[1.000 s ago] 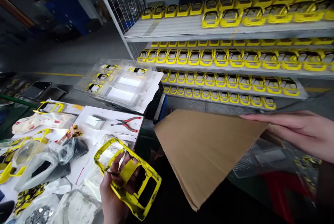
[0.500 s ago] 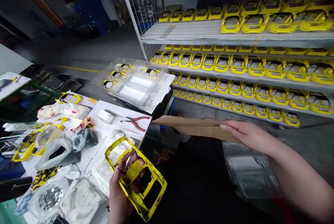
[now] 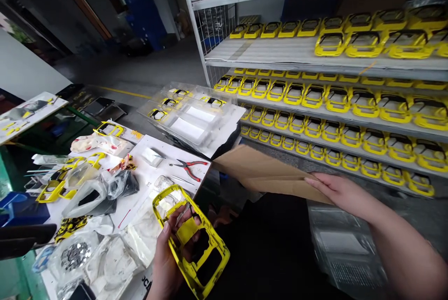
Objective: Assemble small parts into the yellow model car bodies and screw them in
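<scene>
A yellow plastic frame (image 3: 217, 246) with large openings is gripped in my left hand (image 3: 166, 248), fingers wrapped through and behind it, above the bench's near corner. Out to the right, my right hand (image 3: 327, 185) pinches the edge of a flat brown cardboard sheet (image 3: 261, 169), thumb on top. The sheet is tilted and reaches left toward the bench corner. Beneath my right forearm is a clear plastic tray (image 3: 345, 244), partly covered by the cardboard and arm. Red-handled pliers (image 3: 191, 168) and tweezers lie on the white bench (image 3: 138, 195) beyond the yellow frame.
Metal shelving (image 3: 280, 64) with rows of yellow frames stands ahead and right. A stack of clear trays (image 3: 210, 134) holding several yellow parts sits past the bench. Bags of small parts (image 3: 75, 253), a white mould-like block (image 3: 108, 262) and a blue bin (image 3: 23, 209) crowd the left.
The view has shifted, so the scene sits lower and further right. The cardboard sheet shows more of its face now. Both hands keep their holds.
</scene>
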Available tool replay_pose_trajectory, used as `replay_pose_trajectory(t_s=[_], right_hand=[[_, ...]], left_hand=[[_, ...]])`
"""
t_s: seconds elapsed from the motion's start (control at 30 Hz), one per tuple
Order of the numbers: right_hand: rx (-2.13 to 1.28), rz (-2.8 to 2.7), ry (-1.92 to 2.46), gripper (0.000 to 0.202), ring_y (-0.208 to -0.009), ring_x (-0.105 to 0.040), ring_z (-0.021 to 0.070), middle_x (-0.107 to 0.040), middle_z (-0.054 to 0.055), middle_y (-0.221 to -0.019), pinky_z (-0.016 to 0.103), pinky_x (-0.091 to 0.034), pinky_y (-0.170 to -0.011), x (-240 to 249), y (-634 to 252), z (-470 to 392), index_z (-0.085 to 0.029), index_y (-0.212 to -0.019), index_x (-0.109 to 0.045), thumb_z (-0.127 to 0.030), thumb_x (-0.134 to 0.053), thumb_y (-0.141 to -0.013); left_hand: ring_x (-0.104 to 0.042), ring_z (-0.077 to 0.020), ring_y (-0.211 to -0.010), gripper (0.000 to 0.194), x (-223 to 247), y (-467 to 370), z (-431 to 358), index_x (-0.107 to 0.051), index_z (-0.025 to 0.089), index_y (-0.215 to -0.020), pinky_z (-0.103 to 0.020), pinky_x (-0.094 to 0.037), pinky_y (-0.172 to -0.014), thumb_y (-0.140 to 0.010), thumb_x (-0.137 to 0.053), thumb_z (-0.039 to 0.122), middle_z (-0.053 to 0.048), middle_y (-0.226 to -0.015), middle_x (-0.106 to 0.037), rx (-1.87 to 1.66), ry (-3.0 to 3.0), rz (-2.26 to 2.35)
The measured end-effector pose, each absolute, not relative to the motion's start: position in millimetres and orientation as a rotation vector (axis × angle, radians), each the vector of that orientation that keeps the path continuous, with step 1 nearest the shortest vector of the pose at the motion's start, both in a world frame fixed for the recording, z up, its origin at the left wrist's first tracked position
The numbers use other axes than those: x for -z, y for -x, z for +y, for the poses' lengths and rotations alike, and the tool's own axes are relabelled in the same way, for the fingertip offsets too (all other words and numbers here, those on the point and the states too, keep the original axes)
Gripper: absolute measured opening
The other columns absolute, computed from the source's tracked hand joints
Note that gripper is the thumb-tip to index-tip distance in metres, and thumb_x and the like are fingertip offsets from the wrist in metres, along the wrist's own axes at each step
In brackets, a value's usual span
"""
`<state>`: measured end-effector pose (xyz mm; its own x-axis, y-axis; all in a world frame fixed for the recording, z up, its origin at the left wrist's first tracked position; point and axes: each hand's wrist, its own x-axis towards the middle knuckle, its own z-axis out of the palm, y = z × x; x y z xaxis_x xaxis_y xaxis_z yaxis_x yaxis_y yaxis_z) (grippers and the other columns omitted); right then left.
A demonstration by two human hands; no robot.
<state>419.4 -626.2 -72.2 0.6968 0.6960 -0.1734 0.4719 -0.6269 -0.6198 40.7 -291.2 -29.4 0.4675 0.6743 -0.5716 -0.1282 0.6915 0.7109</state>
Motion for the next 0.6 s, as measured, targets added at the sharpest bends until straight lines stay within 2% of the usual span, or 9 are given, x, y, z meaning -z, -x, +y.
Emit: replay_pose_trajectory(t_s=[0.07, 0.23, 0.3, 0.33, 0.4, 0.47, 0.53, 0.6], right_hand=[[-0.689, -0.922, 2.32, 0.073, -0.076, -0.072, 0.0266, -0.076, 0.005, -0.08, 0.035, -0.055, -0.07, 71, -419, -624, -0.026, -0.087, -0.074, -0.089, -0.042, -0.106], [-0.623, -0.917, 2.223, 0.063, -0.07, -0.068, 0.0238, -0.072, 0.002, -0.074, 0.033, -0.05, -0.064, 81, -407, -602, -0.025, -0.084, -0.071, -0.078, -0.05, -0.111], [-0.55, -0.934, 2.12, 0.055, -0.079, -0.073, 0.0257, -0.076, 0.004, -0.082, 0.035, -0.055, -0.072, 93, -398, -582, -0.025, -0.088, -0.075, -0.068, -0.052, -0.114], [-0.513, -0.953, 2.067, 0.052, -0.089, -0.076, 0.0278, -0.08, 0.007, -0.091, 0.037, -0.059, -0.083, 102, -392, -569, -0.025, -0.093, -0.079, -0.064, -0.052, -0.115], [-0.486, -0.987, 1.998, 0.046, -0.115, -0.077, 0.0314, -0.084, 0.01, -0.12, 0.042, -0.059, -0.103, 125, -379, -538, -0.026, -0.118, -0.084, -0.056, -0.049, -0.115], [-0.537, -1.028, 1.94, 0.038, -0.127, -0.077, 0.031, -0.081, 0.008, -0.138, 0.043, -0.059, -0.112, 153, -365, -503, -0.028, -0.134, -0.083, -0.046, -0.058, -0.111], [-0.601, -1.04, 1.913, 0.031, -0.122, -0.08, 0.0299, -0.084, 0.007, -0.132, 0.042, -0.062, -0.109, 181, -351, -469, -0.029, -0.13, -0.085, -0.035, -0.063, -0.109], [-0.642, -1.021, 1.903, 0.027, -0.116, -0.081, 0.0275, -0.085, 0.007, -0.127, 0.042, -0.064, -0.107, 206, -340, -440, -0.027, -0.13, -0.084, -0.03, -0.065, -0.111]], left_hand=[[-0.08, -0.0358, -0.116, 0.06, 29, -43, -292, -0.076, 0.024, -0.14, -0.047, -0.069, -0.098, -0.091, -0.086, 0.057, -0.014, -0.138, -0.079, -0.532, -0.655, 0.944], [-0.079, -0.0365, -0.116, 0.059, 32, -45, -290, -0.077, 0.023, -0.138, -0.047, -0.069, -0.097, -0.091, -0.087, 0.057, -0.015, -0.141, -0.077, -0.491, -0.665, 0.891], [-0.079, -0.0367, -0.117, 0.057, 33, -45, -290, -0.077, 0.024, -0.138, -0.047, -0.068, -0.097, -0.092, -0.085, 0.057, -0.015, -0.142, -0.076, -0.499, -0.664, 0.89], [-0.079, -0.0368, -0.117, 0.057, 33, -44, -290, -0.077, 0.024, -0.138, -0.047, -0.068, -0.096, -0.092, -0.085, 0.057, -0.015, -0.142, -0.076, -0.504, -0.663, 0.891], [-0.079, -0.0366, -0.115, 0.058, 31, -44, -291, -0.078, 0.024, -0.137, -0.046, -0.068, -0.095, -0.091, -0.087, 0.058, -0.015, -0.141, -0.077, -0.5, -0.668, 0.899], [-0.079, -0.0356, -0.113, 0.06, 29, -45, -292, -0.078, 0.024, -0.136, -0.045, -0.068, -0.092, -0.089, -0.088, 0.059, -0.014, -0.138, -0.077, -0.496, -0.682, 0.915], [-0.08, -0.0346, -0.111, 0.06, 27, -44, -294, -0.078, 0.023, -0.136, -0.043, -0.068, -0.09, -0.089, -0.088, 0.059, -0.013, -0.135, -0.078, -0.506, -0.693, 0.927], [-0.08, -0.0349, -0.111, 0.06, 26, -42, -294, -0.078, 0.023, -0.134, -0.043, -0.068, -0.09, -0.088, -0.088, 0.06, -0.013, -0.132, -0.079, -0.511, -0.694, 0.932]])
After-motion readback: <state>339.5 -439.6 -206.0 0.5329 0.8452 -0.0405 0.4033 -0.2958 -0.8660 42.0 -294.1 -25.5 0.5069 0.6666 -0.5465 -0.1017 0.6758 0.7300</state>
